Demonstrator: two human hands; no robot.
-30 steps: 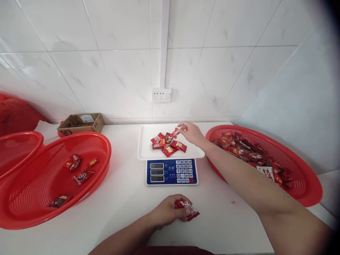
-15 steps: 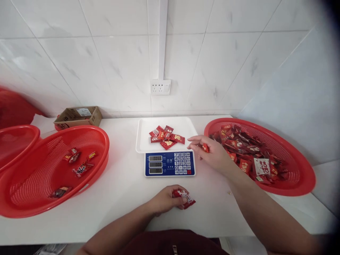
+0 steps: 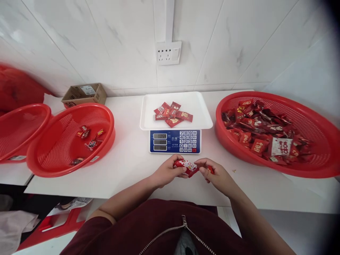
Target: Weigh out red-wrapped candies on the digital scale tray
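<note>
Our left hand pinches one red-and-white packet; our right hand, fingers curled, retains one small red packet. Both are located at the near side of one scale. We count three red baskets.

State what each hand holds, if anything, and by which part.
Left hand: a red-and-white candy packet, gripped by its left end. Right hand: a small red packet, partly hidden by the hand; which part is gripped cannot be told.
</note>
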